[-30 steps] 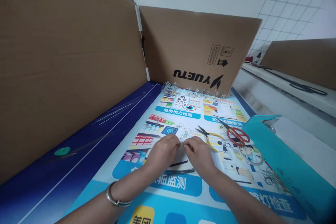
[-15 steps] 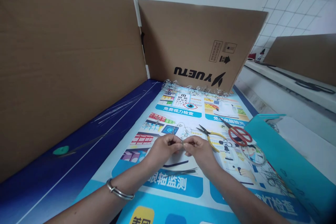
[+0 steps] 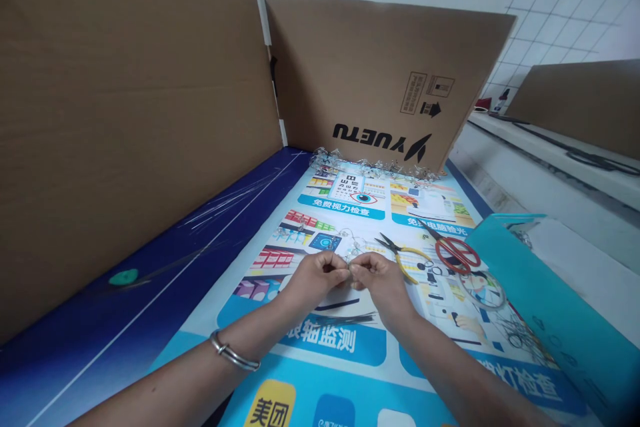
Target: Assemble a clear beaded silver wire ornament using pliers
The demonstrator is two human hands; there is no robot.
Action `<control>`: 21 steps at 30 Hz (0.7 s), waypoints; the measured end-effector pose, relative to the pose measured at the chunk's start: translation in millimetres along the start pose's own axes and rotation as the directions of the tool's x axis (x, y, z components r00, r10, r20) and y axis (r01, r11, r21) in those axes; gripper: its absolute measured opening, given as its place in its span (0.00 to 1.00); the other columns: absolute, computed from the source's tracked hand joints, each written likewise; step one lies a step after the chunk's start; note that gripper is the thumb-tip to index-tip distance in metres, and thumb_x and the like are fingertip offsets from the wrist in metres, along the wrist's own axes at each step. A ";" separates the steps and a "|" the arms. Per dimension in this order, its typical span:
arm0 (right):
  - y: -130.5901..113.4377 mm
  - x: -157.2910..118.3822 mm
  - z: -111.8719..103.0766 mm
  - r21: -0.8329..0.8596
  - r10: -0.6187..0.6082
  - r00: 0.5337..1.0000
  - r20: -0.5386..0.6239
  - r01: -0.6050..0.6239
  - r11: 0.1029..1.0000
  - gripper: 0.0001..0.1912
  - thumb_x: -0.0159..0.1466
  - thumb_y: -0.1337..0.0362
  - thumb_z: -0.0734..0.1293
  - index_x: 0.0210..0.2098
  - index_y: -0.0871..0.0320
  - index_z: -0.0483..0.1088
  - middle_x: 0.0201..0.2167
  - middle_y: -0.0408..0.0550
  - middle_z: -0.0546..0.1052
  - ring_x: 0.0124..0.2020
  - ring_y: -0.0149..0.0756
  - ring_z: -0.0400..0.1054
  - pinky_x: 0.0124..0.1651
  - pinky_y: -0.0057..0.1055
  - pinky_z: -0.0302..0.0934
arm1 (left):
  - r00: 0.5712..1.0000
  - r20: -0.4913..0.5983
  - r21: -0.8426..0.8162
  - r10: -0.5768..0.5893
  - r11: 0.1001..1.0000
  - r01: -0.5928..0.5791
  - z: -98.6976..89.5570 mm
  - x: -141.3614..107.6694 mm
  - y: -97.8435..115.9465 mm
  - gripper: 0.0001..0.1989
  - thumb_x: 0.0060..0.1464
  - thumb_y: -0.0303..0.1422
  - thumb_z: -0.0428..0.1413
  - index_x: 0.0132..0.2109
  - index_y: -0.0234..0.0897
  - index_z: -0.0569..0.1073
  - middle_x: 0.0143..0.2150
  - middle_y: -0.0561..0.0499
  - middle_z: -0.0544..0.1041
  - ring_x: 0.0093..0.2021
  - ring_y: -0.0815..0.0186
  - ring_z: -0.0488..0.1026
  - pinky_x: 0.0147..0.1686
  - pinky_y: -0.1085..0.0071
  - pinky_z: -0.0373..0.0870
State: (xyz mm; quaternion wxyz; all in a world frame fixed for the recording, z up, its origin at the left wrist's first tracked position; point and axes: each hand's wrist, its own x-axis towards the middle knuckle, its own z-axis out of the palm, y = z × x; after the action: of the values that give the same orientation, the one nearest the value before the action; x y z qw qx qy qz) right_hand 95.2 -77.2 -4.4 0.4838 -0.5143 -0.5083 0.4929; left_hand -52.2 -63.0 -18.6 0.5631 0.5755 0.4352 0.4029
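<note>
left hand (image 3: 315, 280) and right hand (image 3: 383, 283) pinch closed on a tiny wire (image 3: 349, 267), direction unclear.

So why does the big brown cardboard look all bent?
In the head view, the wide lens bends the edges, so the brown cardboard sheet leans; light is soft, shadows faint; the left hand and right hand look sharp, but the tiny thing between them is too small to make out.
</note>
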 end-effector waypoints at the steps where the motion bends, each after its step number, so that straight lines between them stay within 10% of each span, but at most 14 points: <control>1: -0.2 -0.4 0.0 0.004 0.001 1.000 -0.001 -0.001 1.000 0.05 0.52 0.64 0.67 0.26 0.60 0.69 0.22 0.41 0.70 0.21 0.28 0.63 0.27 0.28 0.62 | 1.000 0.000 -0.005 -0.004 1.000 0.004 0.3 -0.8 0.6 0.06 0.47 0.31 0.56 0.27 0.34 0.68 0.22 0.54 0.71 0.24 0.71 0.66 0.26 0.74 0.62; 21: 3.0 -1.9 4.0 0.006 -0.018 0.999 -0.032 0.018 1.000 0.05 0.51 0.64 0.66 0.25 0.60 0.68 0.21 0.40 0.69 0.21 0.28 0.63 0.27 0.27 0.62 | 0.999 -0.027 0.033 -0.017 0.999 0.018 4.7 -4.1 4.9 0.06 0.46 0.32 0.57 0.27 0.34 0.67 0.23 0.52 0.73 0.25 0.69 0.68 0.26 0.74 0.62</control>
State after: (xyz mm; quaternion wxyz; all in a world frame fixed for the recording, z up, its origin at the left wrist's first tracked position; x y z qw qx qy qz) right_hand 91.4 -79.2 -7.5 0.4980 -0.5161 -0.5036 0.4818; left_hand -48.7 -68.3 -13.8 0.5509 0.5755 0.4544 0.3984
